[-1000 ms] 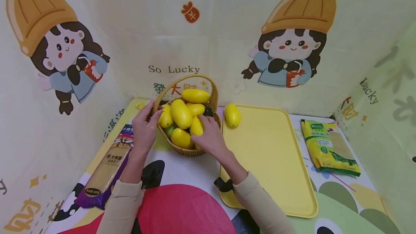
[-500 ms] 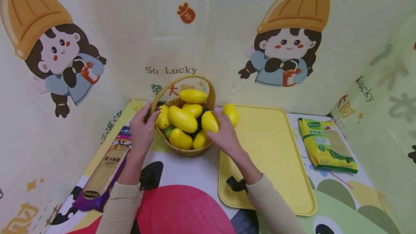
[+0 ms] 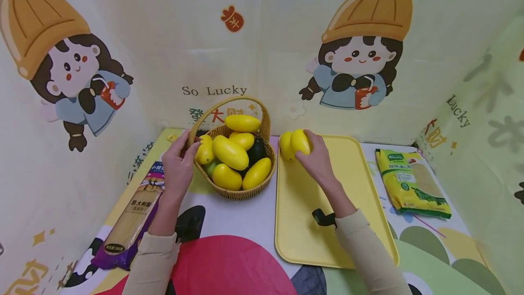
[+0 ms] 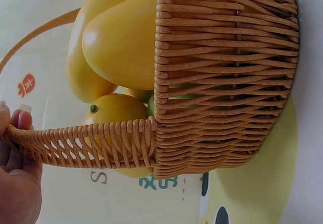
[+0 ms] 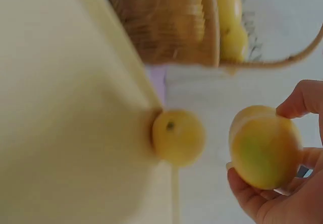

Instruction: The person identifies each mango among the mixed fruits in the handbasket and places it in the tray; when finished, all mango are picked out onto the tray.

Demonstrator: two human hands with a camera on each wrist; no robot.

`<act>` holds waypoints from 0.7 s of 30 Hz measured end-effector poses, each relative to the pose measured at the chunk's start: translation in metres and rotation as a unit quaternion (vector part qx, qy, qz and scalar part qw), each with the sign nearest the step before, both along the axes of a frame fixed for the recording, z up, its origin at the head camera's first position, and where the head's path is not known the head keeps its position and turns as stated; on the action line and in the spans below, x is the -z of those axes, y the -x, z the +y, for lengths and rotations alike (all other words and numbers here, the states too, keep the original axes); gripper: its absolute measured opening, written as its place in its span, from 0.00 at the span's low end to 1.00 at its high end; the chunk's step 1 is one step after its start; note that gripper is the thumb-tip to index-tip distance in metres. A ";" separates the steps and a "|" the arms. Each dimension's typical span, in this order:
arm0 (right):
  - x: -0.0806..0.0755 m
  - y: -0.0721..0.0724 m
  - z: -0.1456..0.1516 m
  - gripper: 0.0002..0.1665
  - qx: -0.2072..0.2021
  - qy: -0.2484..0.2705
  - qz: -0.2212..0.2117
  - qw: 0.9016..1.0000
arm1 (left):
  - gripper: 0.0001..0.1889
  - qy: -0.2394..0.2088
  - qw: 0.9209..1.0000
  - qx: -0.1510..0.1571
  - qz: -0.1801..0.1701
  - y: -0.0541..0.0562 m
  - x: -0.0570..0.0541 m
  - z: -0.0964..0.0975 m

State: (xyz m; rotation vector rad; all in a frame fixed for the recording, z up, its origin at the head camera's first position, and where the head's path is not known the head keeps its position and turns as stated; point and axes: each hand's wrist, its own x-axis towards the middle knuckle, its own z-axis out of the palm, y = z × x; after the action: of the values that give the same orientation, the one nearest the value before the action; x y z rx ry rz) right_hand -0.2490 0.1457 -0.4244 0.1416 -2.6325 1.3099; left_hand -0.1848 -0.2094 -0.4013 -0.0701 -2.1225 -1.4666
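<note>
Lying on the bench (image 3: 229,217) at the basket's eight o'clock, the noodles (image 3: 133,213) come first, packed in purple. At the basket's nine o'clock the left hand (image 3: 178,165) has its fingers wrapped round the lower part of the handle (image 4: 86,146), as the left wrist view shows. The basket (image 3: 237,194) stands upright, piled with yellow fruit (image 3: 230,152); a green fruit (image 3: 210,167) sits low near nine o'clock in it, a dark fruit (image 3: 257,150) at two. Next, at about three to four o'clock from the basket, lies the yellow tray (image 3: 299,226). The tray fruit (image 3: 285,146) is in its corner between ten and eleven o'clock. Just beside that, at three o'clock in the head view, is the held fruit (image 3: 300,141), also yellow, pinched between thumb and fingers of the right hand (image 3: 318,162) and clear of the tray in the right wrist view. Past the tray, near its three o'clock, the green-and-yellow bag (image 3: 413,183) lies flat on the bench
</note>
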 end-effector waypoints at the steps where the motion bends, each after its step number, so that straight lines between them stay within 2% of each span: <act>1: 0.002 0.003 0.005 0.43 0.003 0.000 -0.002 1.000 | 0.21 0.000 1.000 0.000 0.000 0.000 0.000 0.000; 10: 0.035 0.031 0.035 0.43 0.021 -0.001 -0.038 0.999 | 0.21 0.010 1.000 -0.005 0.012 0.001 0.000 0.000; 15: 0.054 0.046 0.045 0.42 0.026 0.018 -0.065 0.997 | 0.21 0.013 1.000 -0.009 0.012 0.001 0.000 0.000; 21: 0.061 0.057 0.047 0.40 0.038 0.049 -0.081 0.995 | 0.21 0.019 1.000 -0.009 0.008 0.000 -0.001 0.000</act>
State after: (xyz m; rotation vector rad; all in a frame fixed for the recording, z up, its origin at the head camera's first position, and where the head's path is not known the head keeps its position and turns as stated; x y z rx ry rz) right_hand -0.3063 0.1927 -0.4854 -0.0814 -2.6686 1.4786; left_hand -0.1850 -0.2097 -0.4006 -0.0768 -2.1334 -1.4097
